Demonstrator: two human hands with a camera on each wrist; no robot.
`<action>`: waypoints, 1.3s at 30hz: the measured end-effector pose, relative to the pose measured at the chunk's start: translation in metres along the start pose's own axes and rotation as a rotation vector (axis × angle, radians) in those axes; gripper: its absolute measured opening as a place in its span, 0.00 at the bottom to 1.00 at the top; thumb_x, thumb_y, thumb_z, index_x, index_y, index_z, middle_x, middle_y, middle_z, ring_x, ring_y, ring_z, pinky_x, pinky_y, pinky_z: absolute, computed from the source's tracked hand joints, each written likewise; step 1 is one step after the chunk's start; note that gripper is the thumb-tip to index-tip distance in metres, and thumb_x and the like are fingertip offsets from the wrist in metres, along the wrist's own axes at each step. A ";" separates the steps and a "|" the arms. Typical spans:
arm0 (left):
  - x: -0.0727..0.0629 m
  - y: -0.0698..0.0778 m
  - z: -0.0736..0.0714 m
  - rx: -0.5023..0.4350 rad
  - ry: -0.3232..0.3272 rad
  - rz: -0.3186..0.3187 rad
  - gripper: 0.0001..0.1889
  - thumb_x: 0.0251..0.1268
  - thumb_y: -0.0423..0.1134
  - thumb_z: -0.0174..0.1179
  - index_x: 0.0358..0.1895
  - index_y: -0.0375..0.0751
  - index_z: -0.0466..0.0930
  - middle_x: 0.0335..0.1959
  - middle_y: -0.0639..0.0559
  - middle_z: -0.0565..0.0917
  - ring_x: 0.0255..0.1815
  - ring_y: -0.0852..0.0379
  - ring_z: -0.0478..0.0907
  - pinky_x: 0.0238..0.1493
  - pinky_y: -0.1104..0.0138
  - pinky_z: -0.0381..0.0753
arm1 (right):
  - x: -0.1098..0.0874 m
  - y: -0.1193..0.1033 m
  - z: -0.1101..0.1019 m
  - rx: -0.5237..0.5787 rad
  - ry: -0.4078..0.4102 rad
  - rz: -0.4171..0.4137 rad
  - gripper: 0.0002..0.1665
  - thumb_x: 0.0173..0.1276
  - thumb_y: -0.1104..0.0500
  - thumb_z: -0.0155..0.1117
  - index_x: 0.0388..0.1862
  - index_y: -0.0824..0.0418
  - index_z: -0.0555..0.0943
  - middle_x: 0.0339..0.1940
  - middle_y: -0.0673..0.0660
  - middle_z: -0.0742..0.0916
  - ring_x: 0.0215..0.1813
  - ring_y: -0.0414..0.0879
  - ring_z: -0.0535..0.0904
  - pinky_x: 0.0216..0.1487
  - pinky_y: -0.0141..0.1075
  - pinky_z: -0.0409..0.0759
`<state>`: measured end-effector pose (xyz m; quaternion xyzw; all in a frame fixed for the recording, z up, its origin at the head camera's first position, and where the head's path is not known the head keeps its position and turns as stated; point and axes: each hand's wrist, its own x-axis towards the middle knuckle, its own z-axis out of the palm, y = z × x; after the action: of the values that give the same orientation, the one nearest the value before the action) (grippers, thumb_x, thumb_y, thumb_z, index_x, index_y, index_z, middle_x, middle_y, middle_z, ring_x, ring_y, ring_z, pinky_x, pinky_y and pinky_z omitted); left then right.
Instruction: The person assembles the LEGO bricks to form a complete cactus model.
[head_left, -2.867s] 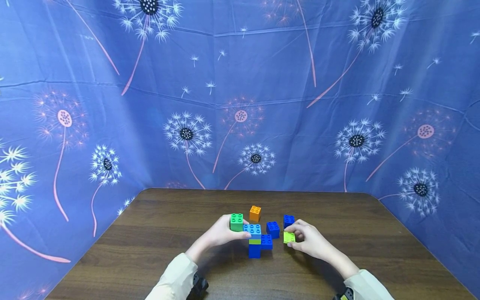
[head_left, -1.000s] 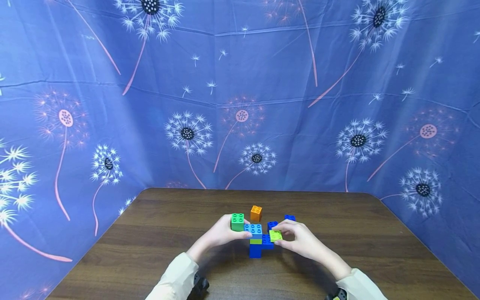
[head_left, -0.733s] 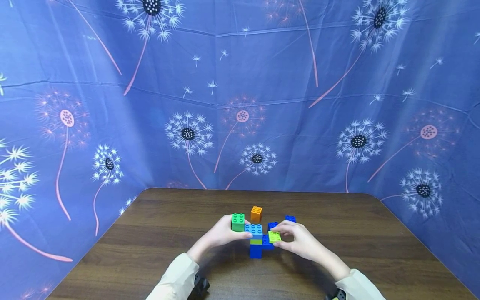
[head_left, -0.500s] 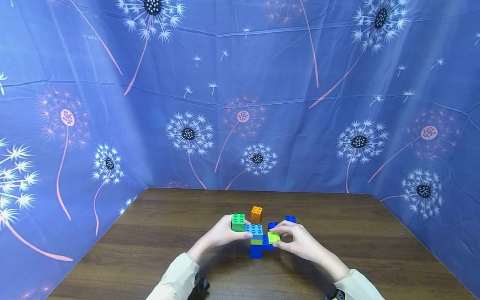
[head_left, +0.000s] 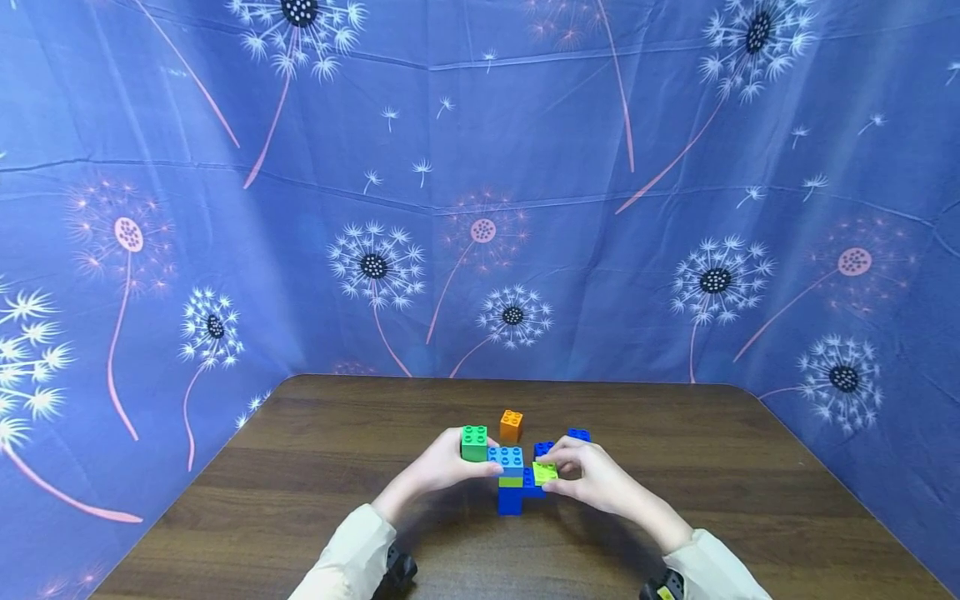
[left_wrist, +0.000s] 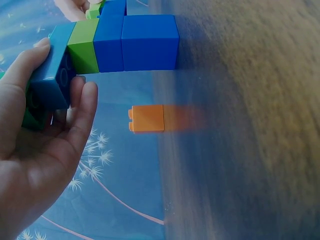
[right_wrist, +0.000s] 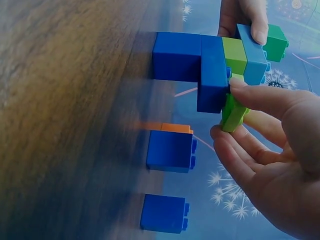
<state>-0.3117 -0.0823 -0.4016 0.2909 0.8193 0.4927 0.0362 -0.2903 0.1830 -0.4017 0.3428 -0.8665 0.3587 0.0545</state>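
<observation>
My left hand (head_left: 438, 467) grips the light blue brick (head_left: 506, 461) of a standing block structure, thumb on its near side. A green brick (head_left: 474, 443) rises at that brick's left end. Beneath are a lime brick (left_wrist: 83, 46), a long dark blue brick (right_wrist: 212, 75) jutting right, and a dark blue base brick (head_left: 510, 502) on the table. My right hand (head_left: 600, 479) pinches a second, thinner lime brick (right_wrist: 234, 117) between thumb and fingers. It sits tilted at the studs of the jutting end; whether it is pressed on, I cannot tell.
An orange brick (head_left: 511, 426) stands behind the structure on the brown wooden table (head_left: 360, 417). Two loose dark blue bricks stand behind my right hand, a nearer one (right_wrist: 170, 151) and a farther one (right_wrist: 162, 214). A blue dandelion-print cloth (head_left: 600, 275) hangs behind the table.
My right hand has carried the thin lime brick leftward from beside the loose blue bricks to the structure's jutting end, creeping slightly left in the last second. My left hand keeps its grip.
</observation>
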 end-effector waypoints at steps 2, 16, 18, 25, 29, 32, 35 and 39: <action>-0.001 0.002 0.000 0.008 0.005 -0.001 0.16 0.57 0.41 0.66 0.45 0.35 0.81 0.35 0.48 0.86 0.29 0.65 0.77 0.35 0.71 0.77 | 0.001 -0.001 0.000 0.007 -0.008 0.011 0.18 0.58 0.58 0.70 0.47 0.62 0.83 0.39 0.50 0.82 0.39 0.40 0.79 0.43 0.39 0.82; 0.001 -0.002 0.001 0.008 0.007 0.014 0.16 0.55 0.43 0.67 0.44 0.37 0.81 0.35 0.49 0.86 0.30 0.63 0.78 0.35 0.71 0.78 | 0.005 -0.002 -0.003 0.028 -0.056 0.034 0.19 0.57 0.57 0.71 0.47 0.62 0.83 0.36 0.50 0.80 0.36 0.39 0.78 0.42 0.36 0.81; 0.001 -0.002 0.001 0.010 0.005 0.014 0.17 0.55 0.44 0.67 0.44 0.37 0.82 0.35 0.49 0.86 0.30 0.63 0.78 0.35 0.71 0.79 | 0.005 -0.002 -0.003 0.033 -0.054 0.039 0.19 0.56 0.57 0.71 0.47 0.63 0.83 0.36 0.51 0.80 0.36 0.39 0.78 0.43 0.36 0.81; 0.000 -0.003 0.000 0.014 0.001 0.010 0.17 0.56 0.46 0.67 0.45 0.40 0.82 0.35 0.52 0.86 0.31 0.62 0.79 0.37 0.70 0.80 | 0.005 -0.004 -0.001 0.024 -0.043 0.043 0.19 0.56 0.58 0.71 0.47 0.64 0.83 0.35 0.50 0.79 0.35 0.36 0.77 0.42 0.37 0.82; 0.000 -0.002 -0.001 0.007 0.001 0.014 0.17 0.55 0.46 0.67 0.44 0.40 0.82 0.34 0.52 0.86 0.30 0.62 0.79 0.36 0.70 0.79 | 0.004 -0.006 -0.001 0.018 -0.044 0.040 0.19 0.57 0.58 0.71 0.47 0.64 0.83 0.35 0.50 0.79 0.34 0.36 0.76 0.42 0.37 0.82; 0.000 -0.002 -0.002 0.014 0.001 0.014 0.17 0.55 0.47 0.67 0.44 0.41 0.82 0.34 0.53 0.86 0.29 0.62 0.79 0.35 0.70 0.79 | 0.004 -0.006 -0.001 0.018 -0.040 0.035 0.19 0.57 0.57 0.70 0.47 0.64 0.83 0.34 0.51 0.79 0.34 0.36 0.76 0.42 0.37 0.82; 0.000 -0.002 -0.002 0.018 0.002 0.020 0.17 0.55 0.47 0.67 0.44 0.41 0.82 0.33 0.52 0.86 0.29 0.62 0.78 0.34 0.70 0.79 | 0.005 -0.006 -0.001 0.019 -0.038 0.035 0.19 0.57 0.57 0.70 0.47 0.63 0.83 0.34 0.51 0.79 0.34 0.37 0.77 0.42 0.36 0.81; -0.001 -0.004 -0.002 0.015 0.002 0.023 0.17 0.55 0.46 0.67 0.44 0.39 0.82 0.33 0.52 0.86 0.29 0.63 0.78 0.34 0.70 0.79 | 0.005 -0.005 0.001 0.020 -0.043 0.043 0.18 0.57 0.57 0.70 0.46 0.62 0.82 0.37 0.51 0.80 0.37 0.39 0.77 0.42 0.34 0.81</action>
<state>-0.3133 -0.0855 -0.4037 0.3001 0.8196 0.4872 0.0277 -0.2905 0.1771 -0.3980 0.3320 -0.8711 0.3611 0.0248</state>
